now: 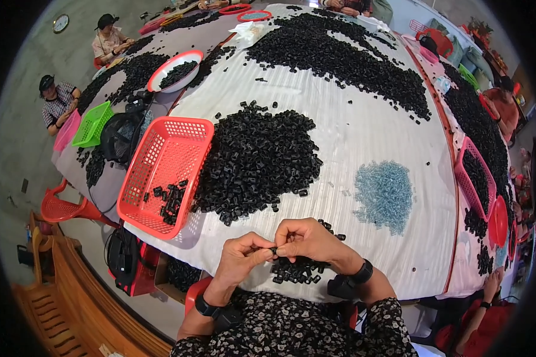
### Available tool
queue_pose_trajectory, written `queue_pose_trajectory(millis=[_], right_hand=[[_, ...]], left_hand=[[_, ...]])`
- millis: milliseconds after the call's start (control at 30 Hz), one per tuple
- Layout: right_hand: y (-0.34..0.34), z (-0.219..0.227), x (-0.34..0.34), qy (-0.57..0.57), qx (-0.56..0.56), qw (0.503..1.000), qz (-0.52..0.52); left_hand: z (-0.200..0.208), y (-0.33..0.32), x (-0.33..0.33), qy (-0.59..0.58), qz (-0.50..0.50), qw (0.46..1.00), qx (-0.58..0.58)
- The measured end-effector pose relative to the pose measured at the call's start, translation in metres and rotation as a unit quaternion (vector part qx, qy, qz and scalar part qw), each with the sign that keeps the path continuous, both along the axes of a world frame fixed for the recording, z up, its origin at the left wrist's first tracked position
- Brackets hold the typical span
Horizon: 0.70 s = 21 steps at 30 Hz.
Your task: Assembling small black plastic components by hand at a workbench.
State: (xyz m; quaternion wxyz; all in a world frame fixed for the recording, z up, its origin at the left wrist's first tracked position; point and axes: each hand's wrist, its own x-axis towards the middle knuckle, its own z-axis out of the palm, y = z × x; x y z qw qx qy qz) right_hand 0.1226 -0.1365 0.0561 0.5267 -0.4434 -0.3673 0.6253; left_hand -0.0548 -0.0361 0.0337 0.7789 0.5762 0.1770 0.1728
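Observation:
My left hand (248, 252) and my right hand (302, 239) meet at the table's near edge, thumbs and forefingers pinched together. Between the fingertips is a small black plastic piece (273, 250), mostly covered; which hand grips it more firmly is hard to see. Just below my hands lies a small group of loose black plastic pieces (296, 271). Ahead and to the left spreads a large heap of the same black pieces (259, 157). A red plastic basket (161, 146) beside that heap holds several black pieces. To the right lies a pile of small clear bluish pieces (385, 195).
White cloth (363, 131) covers the table. A wide spread of black pieces (339, 56) lies farther back. At the left are a red-rimmed bowl (175, 71), a green basket (93, 124) and a black fan (120, 137); at the right, a pink basket (476, 178). Other people sit around.

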Motion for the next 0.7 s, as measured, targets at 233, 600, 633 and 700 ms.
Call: queue_pose_trajectory(millis=[233,600,633,700], right_hand=[[-0.001,-0.011,0.000,-0.013,0.075,0.997,-0.003],[-0.001,-0.003,-0.003,-0.227,0.182,0.957,0.000],[-0.001,-0.003,-0.002,-0.226,0.182,0.957,0.001],[-0.001,-0.003,0.003,-0.191,0.045,0.979,0.054]], left_hand=[[0.000,0.001,0.001,-0.030,-0.001,0.993,-0.117],[-0.007,0.003,-0.007,0.000,-0.042,0.981,-0.190],[-0.007,0.003,-0.007,0.002,-0.045,0.980,-0.194],[-0.008,0.002,-0.009,0.009,-0.058,0.981,-0.183]])
